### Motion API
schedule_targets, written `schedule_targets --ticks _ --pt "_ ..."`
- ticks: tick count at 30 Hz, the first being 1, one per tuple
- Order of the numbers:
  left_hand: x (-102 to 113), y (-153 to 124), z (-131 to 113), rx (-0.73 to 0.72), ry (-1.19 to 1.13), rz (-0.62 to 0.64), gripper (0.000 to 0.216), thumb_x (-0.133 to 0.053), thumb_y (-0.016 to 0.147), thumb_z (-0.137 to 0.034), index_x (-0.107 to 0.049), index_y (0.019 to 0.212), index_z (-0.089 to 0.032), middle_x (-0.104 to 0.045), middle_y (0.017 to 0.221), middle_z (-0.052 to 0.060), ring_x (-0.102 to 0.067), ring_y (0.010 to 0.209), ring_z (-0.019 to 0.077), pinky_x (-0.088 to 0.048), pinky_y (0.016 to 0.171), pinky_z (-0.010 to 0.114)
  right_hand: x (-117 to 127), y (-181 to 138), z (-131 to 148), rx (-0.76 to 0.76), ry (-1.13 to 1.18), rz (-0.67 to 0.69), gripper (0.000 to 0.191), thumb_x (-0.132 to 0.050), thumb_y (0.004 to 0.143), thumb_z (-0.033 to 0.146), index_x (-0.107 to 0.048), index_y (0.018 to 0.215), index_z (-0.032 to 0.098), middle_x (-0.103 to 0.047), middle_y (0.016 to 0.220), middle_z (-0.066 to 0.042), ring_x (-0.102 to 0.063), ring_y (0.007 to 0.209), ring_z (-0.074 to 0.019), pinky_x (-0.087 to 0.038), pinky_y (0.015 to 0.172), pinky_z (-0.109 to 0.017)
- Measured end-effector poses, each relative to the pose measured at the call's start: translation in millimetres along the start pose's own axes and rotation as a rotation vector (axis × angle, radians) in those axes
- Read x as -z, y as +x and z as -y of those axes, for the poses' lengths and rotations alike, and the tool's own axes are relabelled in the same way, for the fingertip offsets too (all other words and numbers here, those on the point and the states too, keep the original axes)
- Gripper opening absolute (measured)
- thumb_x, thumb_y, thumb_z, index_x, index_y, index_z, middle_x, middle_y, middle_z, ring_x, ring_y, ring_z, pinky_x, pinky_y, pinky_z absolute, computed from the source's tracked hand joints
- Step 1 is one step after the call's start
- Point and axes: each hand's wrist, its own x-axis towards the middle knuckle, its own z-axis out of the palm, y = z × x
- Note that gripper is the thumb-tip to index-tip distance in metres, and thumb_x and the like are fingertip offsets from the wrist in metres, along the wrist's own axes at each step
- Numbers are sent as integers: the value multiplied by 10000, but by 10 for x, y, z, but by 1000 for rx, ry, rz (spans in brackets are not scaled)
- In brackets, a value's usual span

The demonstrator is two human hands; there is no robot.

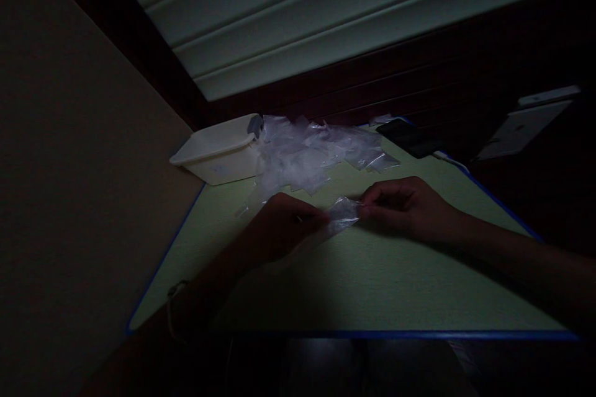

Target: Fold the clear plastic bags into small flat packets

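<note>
Dim light covers a pale green tabletop with blue edging [395, 291], below a pale slatted panel [326, 12]. From the head view, a white plastic bin with a grey clip [221, 152] sits at the far left, against a loose heap of clear plastic pieces [302, 152]; a flat black slab [407, 138] lies farther right beside a white cable [451, 161]. Nearer, between both hands, a small glossy piece of clear plastic [343, 213] slants from lower left to upper right (the left fingers hide some of it). Left hand [288, 223] and right hand [414, 208] each pinch one side.
</note>
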Motion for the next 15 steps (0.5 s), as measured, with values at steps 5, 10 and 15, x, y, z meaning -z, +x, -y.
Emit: schedule_targets --ticks 5,10,15 --pt "6 -22 -25 -18 7 7 345 -545 865 -372 -705 672 -135 -458 510 -55 -359 506 70 -284 489 198 16 14 30 70 41 -43 179 -742 741 356 -678 768 190 -704 785 -31 -640 715 -146 -509 679 -279" --pt "-21 -9 -77 -10 13 23 344 -539 865 -371 -713 687 -134 -472 524 -53 -371 505 68 -289 495 201 2 25 40 27 125 22 353 -756 730 376 -679 1018 186 -723 949 -73 -668 823 -177 -522 721 -298" --pt "-81 22 -92 -23 -1 44 350 -542 862 -403 -739 744 -140 -517 544 -44 -396 508 72 -295 502 210 -1 23 -11 -95 119 167 309 -713 770 401 -727 991 185 -742 884 -53 -655 723 -154 -496 635 -271"
